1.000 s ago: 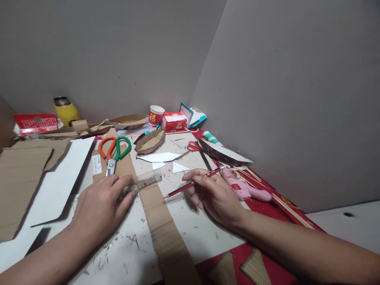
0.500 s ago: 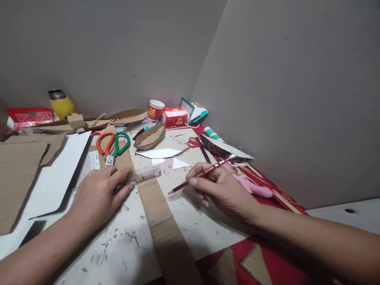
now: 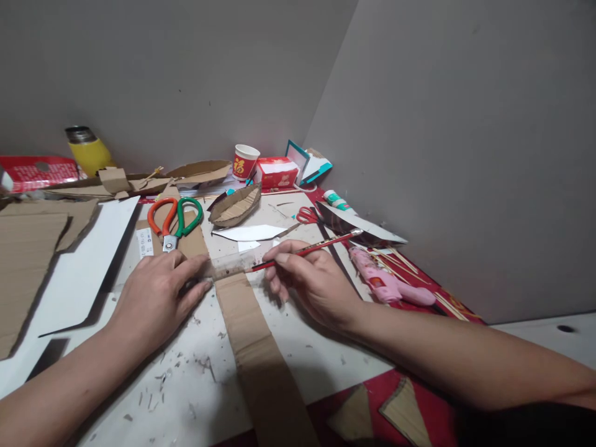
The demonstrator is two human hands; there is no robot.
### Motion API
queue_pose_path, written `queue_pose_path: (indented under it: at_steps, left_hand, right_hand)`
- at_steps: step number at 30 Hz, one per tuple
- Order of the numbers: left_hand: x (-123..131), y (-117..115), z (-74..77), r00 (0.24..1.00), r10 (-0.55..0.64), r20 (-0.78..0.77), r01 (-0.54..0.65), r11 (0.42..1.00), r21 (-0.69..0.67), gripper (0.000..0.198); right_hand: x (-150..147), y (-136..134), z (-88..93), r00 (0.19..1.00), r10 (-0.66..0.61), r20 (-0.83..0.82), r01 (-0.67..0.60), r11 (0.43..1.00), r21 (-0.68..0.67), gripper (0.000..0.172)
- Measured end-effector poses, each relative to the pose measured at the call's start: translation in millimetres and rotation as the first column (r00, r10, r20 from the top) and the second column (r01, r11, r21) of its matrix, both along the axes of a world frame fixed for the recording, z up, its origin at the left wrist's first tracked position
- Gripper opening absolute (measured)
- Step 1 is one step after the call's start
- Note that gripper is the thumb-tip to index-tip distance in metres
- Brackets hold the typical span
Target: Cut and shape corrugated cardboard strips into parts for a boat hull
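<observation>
A long brown cardboard strip (image 3: 254,347) runs down the white work board (image 3: 298,335). A clear plastic ruler (image 3: 230,266) lies across the strip. My left hand (image 3: 156,295) lies flat with its fingers spread, pressing the ruler's left end. My right hand (image 3: 311,282) pinches a red pencil (image 3: 310,249), whose tip touches the ruler's right end at the strip's edge.
Orange-and-green scissors (image 3: 174,220) lie just behind my left hand. A pink glue gun (image 3: 384,282) and bamboo skewers (image 3: 419,279) sit to the right. Small red scissors (image 3: 305,215), cardboard boat shapes (image 3: 235,206), a paper cup (image 3: 244,161), a yellow flask (image 3: 86,149) and cardboard sheets (image 3: 28,261) crowd the back and left.
My right hand has moved left with the pencil, bringing its tip from the open board to the ruler's edge. My left hand has stayed on the ruler.
</observation>
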State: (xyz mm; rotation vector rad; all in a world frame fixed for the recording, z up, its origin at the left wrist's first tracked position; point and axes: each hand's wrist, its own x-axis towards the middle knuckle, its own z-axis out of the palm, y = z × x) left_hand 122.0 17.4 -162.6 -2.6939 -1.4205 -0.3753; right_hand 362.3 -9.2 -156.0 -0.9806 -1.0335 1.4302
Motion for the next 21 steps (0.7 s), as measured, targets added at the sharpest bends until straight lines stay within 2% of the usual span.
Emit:
queue_pose_path:
  at_steps: [5,9,16,21]
  left_hand:
    - [0.1,1.0,-0.6,1.0,-0.002,0.001,0.002,1.0,-0.008,0.036]
    - [0.1,1.4,-0.8,1.0,0.002,0.002,-0.002,1.0,-0.01,0.036]
    - [-0.3,0.0,-0.5,1.0,0.009,0.002,-0.009,1.0,-0.03,0.035]
    - [-0.6,-0.8,-2.2,1.0,0.015,0.009,-0.015,1.0,-0.017,0.035]
  right_hand:
    - [2.0,4.5,-8.2,0.998,-0.052,-0.021,0.051,0.998,-0.04,0.02]
    - [0.0,4.7,-8.1,0.999,-0.036,0.012,0.036,0.999,-0.04,0.022]
    - [-4.4,2.7,-7.1,0.993,-0.03,0.118,0.028,0.999,0.023,0.025]
    - [-4.7,3.7,-10.5,0.98,-0.047,0.193,0.032,0.996,0.084,0.02]
